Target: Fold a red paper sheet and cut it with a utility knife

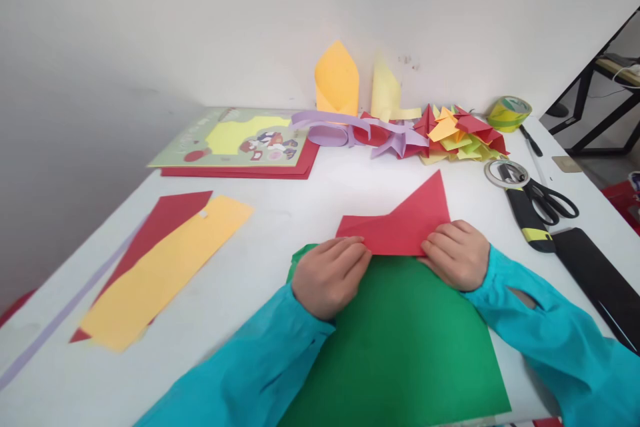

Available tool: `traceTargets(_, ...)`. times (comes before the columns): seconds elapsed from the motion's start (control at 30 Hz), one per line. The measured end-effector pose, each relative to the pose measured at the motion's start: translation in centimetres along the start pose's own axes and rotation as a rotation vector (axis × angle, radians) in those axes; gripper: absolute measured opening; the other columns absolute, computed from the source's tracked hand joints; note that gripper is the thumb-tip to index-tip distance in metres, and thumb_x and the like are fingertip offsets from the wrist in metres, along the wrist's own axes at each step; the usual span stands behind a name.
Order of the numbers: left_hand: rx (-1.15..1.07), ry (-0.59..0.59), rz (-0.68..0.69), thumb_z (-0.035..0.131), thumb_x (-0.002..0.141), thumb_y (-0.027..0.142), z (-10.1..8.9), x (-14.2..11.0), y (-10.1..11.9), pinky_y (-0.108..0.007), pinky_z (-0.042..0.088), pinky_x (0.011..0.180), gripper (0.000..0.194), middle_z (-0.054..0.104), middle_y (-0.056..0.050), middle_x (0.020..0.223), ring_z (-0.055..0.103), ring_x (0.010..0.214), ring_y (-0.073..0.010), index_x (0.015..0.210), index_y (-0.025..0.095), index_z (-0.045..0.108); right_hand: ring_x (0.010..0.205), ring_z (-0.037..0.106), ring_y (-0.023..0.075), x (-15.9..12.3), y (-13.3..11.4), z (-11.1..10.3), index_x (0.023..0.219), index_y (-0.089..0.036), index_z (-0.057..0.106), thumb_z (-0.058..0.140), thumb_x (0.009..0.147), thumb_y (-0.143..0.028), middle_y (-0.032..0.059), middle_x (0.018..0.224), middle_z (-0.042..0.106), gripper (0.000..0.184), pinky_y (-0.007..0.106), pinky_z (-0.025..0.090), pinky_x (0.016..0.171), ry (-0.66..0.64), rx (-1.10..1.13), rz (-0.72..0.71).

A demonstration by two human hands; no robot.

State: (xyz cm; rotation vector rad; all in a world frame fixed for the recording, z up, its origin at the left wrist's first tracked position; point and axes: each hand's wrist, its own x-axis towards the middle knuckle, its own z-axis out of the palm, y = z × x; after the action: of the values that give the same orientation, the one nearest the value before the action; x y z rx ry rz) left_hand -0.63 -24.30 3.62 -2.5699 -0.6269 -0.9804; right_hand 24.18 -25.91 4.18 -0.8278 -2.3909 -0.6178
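A folded piece of red paper [400,230] is between my hands, its pointed flap rising at the upper right. My left hand [333,273] pinches its lower left corner, fingers together. On the lower right corner, my right hand [456,255] grips the paper with its thumb underneath. Both thumbs are mostly hidden. Beneath my hands and the red paper lies a large green sheet [400,340], its far left corner curled up near my left wrist.
To the left lie orange paper [170,273], red paper [175,213] and a purple strip [75,307]. Behind are a paper pack [185,153], a rolled orange piece [337,83] and folded paper shapes [460,133]. Scissors [553,202], a tape roll [507,173] and a cutter [530,220] sit right.
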Motion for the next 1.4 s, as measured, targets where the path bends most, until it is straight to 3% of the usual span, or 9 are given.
traceTargets(0.2, -0.014, -0.024, -0.002, 0.045, 0.086, 0.005, 0.1, 0.9, 3.0, -0.034, 0.057, 0.073, 0.019, 0.066, -0.008, 0.074, 0.066, 0.084, -0.0223, 0.081, 0.008, 0.063, 0.064, 0.050, 0.0148, 1.2, -3.0, -0.4, 0.075, -0.014, 0.064, 0.053, 0.083, -0.011, 0.0041, 0.070, 0.063, 0.014, 0.034, 0.034, 0.061, -0.025, 0.014, -0.031)
traceTargets(0.5, -0.055, -0.026, 0.001, 0.044, 0.087, 0.007, 0.1, 1.4, 4.4, -0.036, 0.056, 0.072, 0.021, 0.067, -0.009, 0.077, 0.066, 0.084, -0.0239, 0.082, 0.008, 0.064, 0.068, 0.054, 0.0164, 1.3, -3.4, -0.7, 0.080, -0.010, 0.066, 0.050, 0.084, -0.008, 0.0067, 0.072, 0.065, 0.017, 0.034, 0.039, 0.064, -0.006, 0.098, -0.120)
traceTargets(0.67, -0.032, -0.002, -0.035, 0.047, 0.087, 0.008, -0.3, 1.0, 3.3, -0.034, 0.056, 0.073, 0.017, 0.067, -0.005, 0.076, 0.066, 0.084, -0.0211, 0.083, 0.011, 0.063, 0.071, 0.056, 0.0166, 0.4, -2.1, -0.9, 0.082, -0.013, 0.065, 0.052, 0.084, -0.008, 0.0054, 0.078, 0.068, 0.014, 0.035, 0.041, 0.066, -0.045, 0.075, -0.124)
traceTargets(0.9, -0.020, 0.137, -0.058, 0.051, 0.086, 0.009, -0.5, 0.2, 0.4, -0.032, 0.057, 0.070, 0.010, 0.068, -0.005, 0.075, 0.067, 0.079, -0.0185, 0.086, 0.013, 0.060, 0.077, 0.059, 0.0189, -0.8, 0.2, -0.9, 0.093, -0.011, 0.062, 0.051, 0.085, -0.005, 0.0086, 0.081, 0.069, 0.015, 0.035, 0.044, 0.066, 0.018, 0.095, -0.100)
traceTargets(1.2, -0.135, 0.200, -0.157, 0.067, 0.078, 0.017, -0.9, -0.6, -1.1, -0.028, 0.057, 0.068, 0.011, 0.064, -0.002, 0.069, 0.067, 0.072, -0.0154, 0.079, 0.015, 0.056, 0.079, 0.062, 0.0196, -1.2, 0.9, -0.6, 0.097, -0.011, 0.062, 0.048, 0.087, -0.008, 0.0106, 0.082, 0.069, 0.017, 0.034, 0.047, 0.065, 0.029, 0.132, -0.112)
traceTargets(1.4, -0.197, 0.172, -0.165, 0.065, 0.082, 0.021, -0.4, -0.6, -1.0, -0.028, 0.057, 0.068, 0.014, 0.068, -0.006, 0.081, 0.067, 0.080, -0.0165, 0.093, 0.015, 0.059, 0.079, 0.063, 0.0209, -1.0, 0.6, -0.7, 0.097, -0.010, 0.063, 0.048, 0.087, -0.008, 0.0119, 0.082, 0.069, 0.018, 0.035, 0.049, 0.064, 0.016, 0.158, -0.116)
